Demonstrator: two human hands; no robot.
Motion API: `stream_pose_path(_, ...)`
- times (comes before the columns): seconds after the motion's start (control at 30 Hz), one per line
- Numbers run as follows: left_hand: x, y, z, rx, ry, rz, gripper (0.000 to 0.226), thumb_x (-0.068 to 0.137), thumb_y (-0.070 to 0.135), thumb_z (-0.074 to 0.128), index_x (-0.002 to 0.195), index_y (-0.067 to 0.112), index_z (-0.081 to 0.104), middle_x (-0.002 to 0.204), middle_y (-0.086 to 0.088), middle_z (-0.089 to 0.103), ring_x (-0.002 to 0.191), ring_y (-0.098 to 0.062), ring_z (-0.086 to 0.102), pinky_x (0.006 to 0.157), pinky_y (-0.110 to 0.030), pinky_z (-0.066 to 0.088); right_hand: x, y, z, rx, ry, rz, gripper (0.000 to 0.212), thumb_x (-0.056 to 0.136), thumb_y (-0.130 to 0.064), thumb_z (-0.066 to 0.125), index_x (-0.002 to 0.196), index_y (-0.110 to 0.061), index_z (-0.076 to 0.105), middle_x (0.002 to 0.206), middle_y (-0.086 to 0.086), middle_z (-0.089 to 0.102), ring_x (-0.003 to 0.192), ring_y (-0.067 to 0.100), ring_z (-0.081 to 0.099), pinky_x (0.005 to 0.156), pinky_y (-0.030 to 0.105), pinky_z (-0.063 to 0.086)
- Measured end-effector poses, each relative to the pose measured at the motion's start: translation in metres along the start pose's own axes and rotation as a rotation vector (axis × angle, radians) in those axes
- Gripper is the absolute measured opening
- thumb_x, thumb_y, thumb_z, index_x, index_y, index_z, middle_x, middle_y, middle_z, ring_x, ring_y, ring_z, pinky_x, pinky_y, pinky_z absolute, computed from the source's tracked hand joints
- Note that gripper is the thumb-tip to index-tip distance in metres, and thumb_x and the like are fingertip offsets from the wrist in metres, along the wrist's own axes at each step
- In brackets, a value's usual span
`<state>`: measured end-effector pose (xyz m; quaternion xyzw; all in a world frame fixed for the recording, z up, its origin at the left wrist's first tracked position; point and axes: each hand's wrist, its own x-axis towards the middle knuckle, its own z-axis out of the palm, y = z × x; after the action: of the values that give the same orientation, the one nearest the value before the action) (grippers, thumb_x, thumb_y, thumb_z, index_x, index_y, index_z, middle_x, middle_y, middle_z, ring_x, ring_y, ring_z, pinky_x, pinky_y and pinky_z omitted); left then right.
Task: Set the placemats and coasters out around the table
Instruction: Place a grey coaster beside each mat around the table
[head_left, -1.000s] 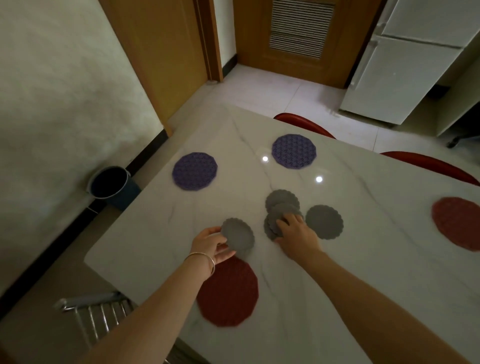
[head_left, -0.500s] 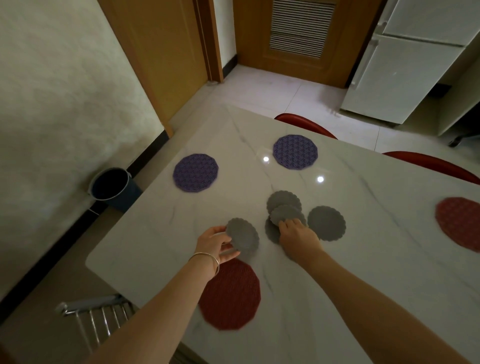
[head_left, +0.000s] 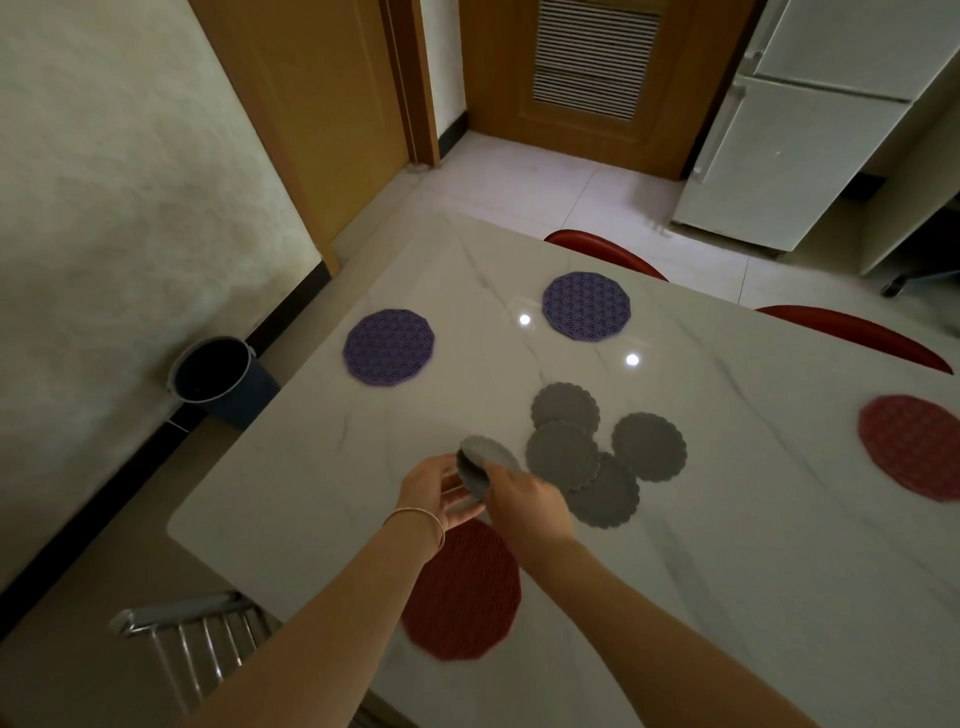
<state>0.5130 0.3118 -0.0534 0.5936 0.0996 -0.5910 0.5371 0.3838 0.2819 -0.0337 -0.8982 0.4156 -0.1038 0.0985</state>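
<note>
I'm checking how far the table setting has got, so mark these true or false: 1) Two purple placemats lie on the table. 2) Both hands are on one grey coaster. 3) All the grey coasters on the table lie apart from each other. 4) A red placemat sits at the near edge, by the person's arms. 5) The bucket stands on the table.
1) True: one purple placemat and a second purple placemat lie there.
2) True: the left hand and right hand hold the lifted grey coaster.
3) False: the grey coasters on the table overlap in a cluster.
4) True: the near red placemat.
5) False: the bucket stands on the floor beside the table.
</note>
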Motion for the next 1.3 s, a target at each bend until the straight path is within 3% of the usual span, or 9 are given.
stream_pose_path(0.17,0.0,0.001,0.004,0.058,-0.017,0.049,0.015,0.082,-0.002,0.058,0.095,0.001,0.064,0.087,-0.021,0.07,0.079,-0.03,0.069,0.062,-0.042,0.058,-0.009,0.002,0.004,0.026,0.103,-0.095,0.05,0.043,-0.015,0.09,0.09,-0.016,0.072,0.052,-0.008,0.063,0.038,0.008,0.055,0.03,0.017,0.034)
stream_pose_path(0.3,-0.003,0.0,0.006,0.097,-0.013,0.062,0.02,0.084,-0.007,0.057,0.101,0.003,0.06,0.093,-0.02,0.066,0.081,-0.03,0.067,0.055,-0.038,0.058,-0.011,0.003,0.005,0.051,0.085,-0.113,0.039,0.05,-0.015,0.088,0.086,-0.016,0.072,0.059,-0.008,0.067,0.043,0.009,0.059,0.032,0.019,0.038)
stream_pose_path(0.47,-0.005,0.0,0.006,0.145,0.001,0.084,0.02,0.086,-0.01,0.052,0.099,0.004,0.057,0.091,-0.019,0.065,0.078,-0.029,0.066,0.052,-0.039,0.06,-0.011,0.018,0.008,0.207,-0.122,0.056,0.025,0.091,-0.019,0.048,0.113,-0.015,0.059,0.1,0.004,0.068,0.09,0.025,0.063,0.063,0.033,0.048)
stream_pose_path(0.6,-0.006,0.002,0.004,0.167,0.011,0.093,0.018,0.087,-0.009,0.052,0.093,0.007,0.058,0.094,-0.017,0.063,0.085,-0.029,0.064,0.055,-0.04,0.06,-0.019,0.058,0.007,0.176,-0.1,0.409,0.038,0.088,-0.012,0.05,0.125,-0.01,0.048,0.133,0.007,0.049,0.122,0.025,0.042,0.084,0.035,0.047)
stream_pose_path(0.8,-0.01,0.002,0.005,0.15,-0.004,0.099,0.018,0.086,-0.009,0.055,0.095,0.006,0.058,0.091,-0.018,0.065,0.082,-0.029,0.066,0.053,-0.039,0.06,-0.02,0.095,0.013,0.067,-0.262,0.31,0.06,0.089,-0.033,0.057,0.14,-0.014,0.032,0.152,0.003,0.027,0.137,0.021,0.029,0.104,0.039,0.039)
stream_pose_path(0.97,-0.012,0.005,0.002,0.143,0.001,0.093,0.02,0.087,-0.009,0.053,0.099,0.006,0.057,0.09,-0.018,0.064,0.078,-0.029,0.066,0.048,-0.036,0.058,-0.002,0.099,0.013,-0.062,-0.295,0.165,0.027,0.091,-0.021,0.051,0.115,-0.01,0.054,0.13,0.009,0.051,0.116,0.025,0.048,0.087,0.036,0.049)
stream_pose_path(1.13,-0.01,0.007,-0.001,0.163,-0.004,0.099,0.018,0.086,-0.008,0.054,0.094,0.007,0.057,0.092,-0.018,0.063,0.08,-0.029,0.066,0.051,-0.038,0.059,0.005,0.093,0.004,-0.274,-0.36,0.007,0.014,0.088,-0.002,0.043,0.097,-0.008,0.053,0.093,0.011,0.064,0.08,0.027,0.062,0.065,0.035,0.051)
stream_pose_path(1.2,-0.01,0.008,-0.001,0.158,-0.002,0.094,0.018,0.087,-0.008,0.053,0.093,0.008,0.057,0.095,-0.018,0.062,0.083,-0.03,0.065,0.051,-0.038,0.059,0.007,0.087,-0.001,-0.27,-0.313,0.049,0.018,0.088,0.0,0.043,0.1,-0.008,0.055,0.084,0.008,0.067,0.071,0.025,0.063,0.059,0.032,0.049)
stream_pose_path(1.3,-0.009,0.009,0.001,0.146,-0.001,0.088,0.018,0.087,-0.009,0.052,0.092,0.008,0.057,0.095,-0.018,0.061,0.084,-0.031,0.064,0.049,-0.038,0.058,0.008,0.066,-0.01,-0.148,-0.116,0.081,0.018,0.073,0.005,0.066,0.089,-0.004,0.064,0.058,0.007,0.063,0.045,0.021,0.058,0.04,0.026,0.043)
